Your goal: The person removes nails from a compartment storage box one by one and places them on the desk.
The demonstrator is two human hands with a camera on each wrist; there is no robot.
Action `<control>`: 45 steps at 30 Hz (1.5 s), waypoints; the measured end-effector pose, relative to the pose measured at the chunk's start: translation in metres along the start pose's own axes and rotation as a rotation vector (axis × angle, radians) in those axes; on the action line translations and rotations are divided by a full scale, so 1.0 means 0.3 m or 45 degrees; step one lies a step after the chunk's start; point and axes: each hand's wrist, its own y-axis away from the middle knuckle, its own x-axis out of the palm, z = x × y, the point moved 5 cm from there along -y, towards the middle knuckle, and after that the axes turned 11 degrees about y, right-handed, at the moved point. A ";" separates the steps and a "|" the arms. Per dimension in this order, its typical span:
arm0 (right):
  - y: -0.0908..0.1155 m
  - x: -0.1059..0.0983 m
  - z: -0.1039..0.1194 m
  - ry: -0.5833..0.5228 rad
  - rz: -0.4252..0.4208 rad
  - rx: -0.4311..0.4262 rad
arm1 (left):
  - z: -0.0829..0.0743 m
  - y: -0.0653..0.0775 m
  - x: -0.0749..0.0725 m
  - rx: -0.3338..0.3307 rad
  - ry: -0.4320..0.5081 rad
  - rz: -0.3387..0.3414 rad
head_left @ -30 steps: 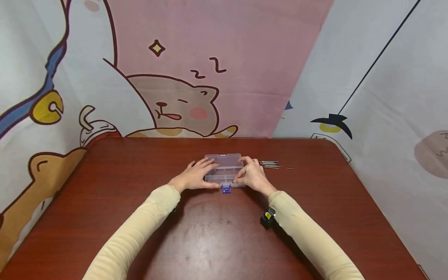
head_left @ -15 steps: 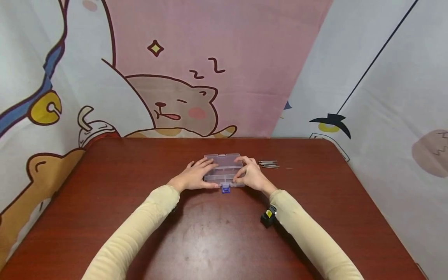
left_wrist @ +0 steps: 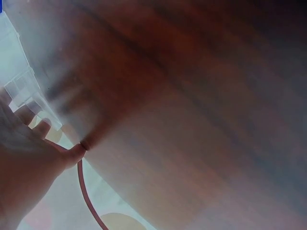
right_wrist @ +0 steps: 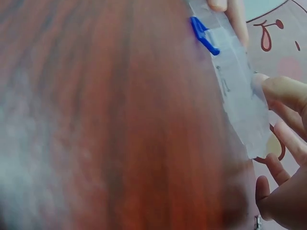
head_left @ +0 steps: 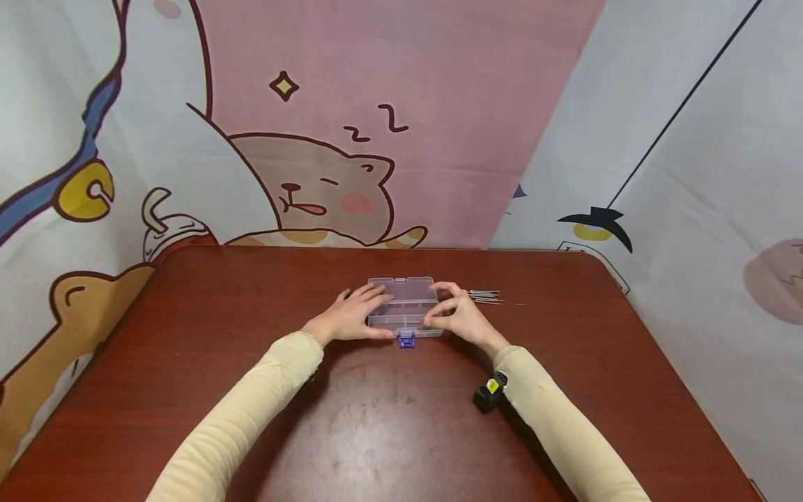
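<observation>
A clear plastic compartment box (head_left: 404, 319) stands on the table with its lid raised at the back and its blue latch (head_left: 406, 341) hanging at the front. My left hand (head_left: 351, 317) rests against the box's left side, fingers spread and straight, thumb along the front edge. At the right front compartment is my right hand (head_left: 463, 317), fingers bent, thumb and index tips close together. Whether anything small lies between them cannot be made out. In the right wrist view, dark marks show through the box wall (right_wrist: 240, 105). Right of this hand lie several thin metal rods (head_left: 485, 296).
One tiny thin piece (head_left: 521, 305) lies apart, to the right of the rods. The brown wooden table (head_left: 376, 432) ends at a printed cloth backdrop (head_left: 458, 139). A small black device (head_left: 487, 396) is at the right wrist.
My right hand has shifted slightly right, its fingertips drawing a little away from the middle of the front compartment. The left hand and the box stay in place.
</observation>
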 end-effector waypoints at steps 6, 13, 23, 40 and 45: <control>0.003 -0.032 -0.040 -0.088 -0.053 0.033 | 0.003 0.001 0.004 0.003 -0.018 0.001; 0.022 -0.093 -0.072 -0.043 -0.081 0.090 | 0.004 -0.001 0.003 0.009 -0.006 0.001; 0.052 -0.178 -0.101 -0.002 -0.108 0.158 | 0.005 -0.008 0.000 0.012 -0.023 0.005; 0.103 -0.276 -0.228 0.106 -0.099 0.222 | 0.004 -0.004 0.002 -0.007 -0.024 0.018; 0.110 -0.307 -0.261 0.148 -0.081 0.233 | 0.006 -0.005 0.004 -0.016 -0.032 0.026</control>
